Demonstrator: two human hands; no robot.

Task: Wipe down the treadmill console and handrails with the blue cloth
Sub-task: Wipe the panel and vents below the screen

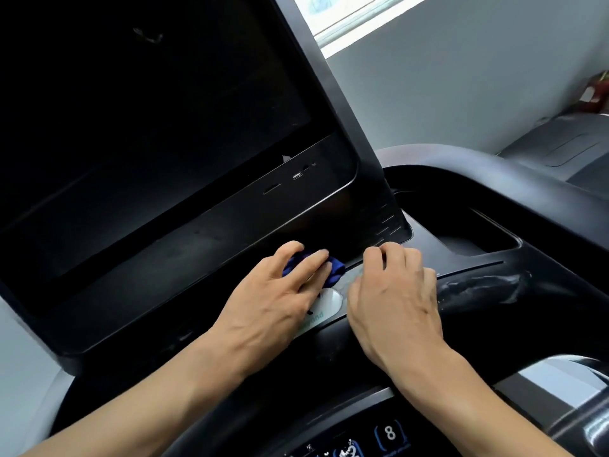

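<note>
A: Item one, the blue cloth (333, 265); location?

B: Bunched small under the left hand (280, 288); lying on the ledge of the treadmill console (230, 235), just below the dark screen (148, 127) and at the top edge of a pale oval label (324, 305); only a dark-blue fold shows between and beyond the fingers.

A: Left hand, condition of fingers?

B: Fairly straight and spread, laid flat over the cloth and pressing it to the surface; thumb tucked at the near side; whether it pinches the cloth underneath cannot be told.

A: Right hand (395, 291)?

B: Just beside the left, knuckles up, fingers curled down onto the ledge by the label; nothing seen inside them; whether they hook an edge of the panel or merely brace there cannot be told.

A: Step in hand?

B: By my reading, wiping the console ledge below the screen; a smeared, wet-looking streak (487, 285) lies on the trim to the right; the cup recess (461, 225) lies beyond it; the handrails look not yet attended to.

A: Next move requires?

B: Probably a sweep of the cloth rightward along the ledge, so the right hand should lift clear first; steady downward pressure; then the keypad panel (362, 440) near the bottom edge, lightly, to avoid pressing buttons.
</note>
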